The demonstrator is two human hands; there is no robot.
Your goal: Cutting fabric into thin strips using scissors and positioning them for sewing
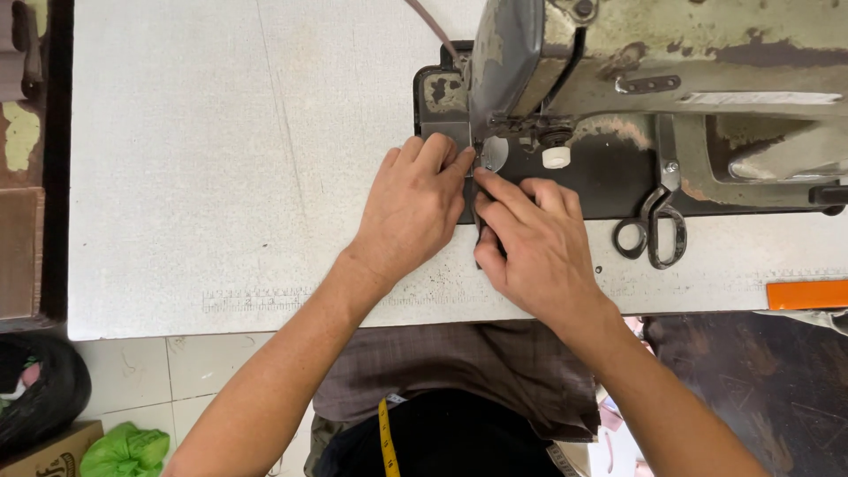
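Both hands are lying flat, the left hand [413, 210] and right hand [533, 247] pinning a thin, dark, limp-looking fabric strip [480, 231] between them, probably best guided by fingertips near the needle.

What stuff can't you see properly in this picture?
- Dark fabric strip, head view: mostly covered by the left hand and right hand.
- Needle: hidden behind the sewing machine head.
- Scissors: blade tips tucked under the machine arm.
- Machine's right end: cut off by the picture edge.
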